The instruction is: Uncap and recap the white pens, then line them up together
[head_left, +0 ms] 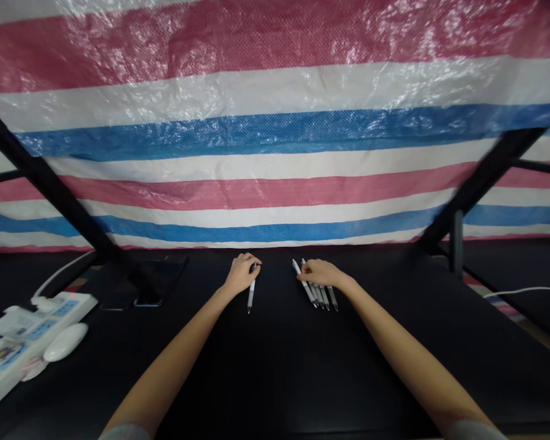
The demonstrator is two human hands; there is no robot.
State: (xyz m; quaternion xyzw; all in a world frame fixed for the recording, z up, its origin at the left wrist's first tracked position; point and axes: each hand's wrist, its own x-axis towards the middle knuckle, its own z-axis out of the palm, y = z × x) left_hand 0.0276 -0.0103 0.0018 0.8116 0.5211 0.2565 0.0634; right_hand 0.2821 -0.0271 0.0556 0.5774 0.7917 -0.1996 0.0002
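My left hand is closed on the upper end of a white pen, whose dark tip points toward me on the black tabletop. To the right, several similar pens lie side by side in a loose fan, tips also toward me. Over their upper ends my right hand curls, thumb and fingers closed around them; its palm hides part of the group. The leftmost pen of that group shows most of its length beside the thumb. A gap of bare table separates the two hands.
A white power strip with plugs and a white mouse-shaped object sit at the left. Dark flat devices lie near the left black frame post. A striped sheet hangs behind; another post slants at right.
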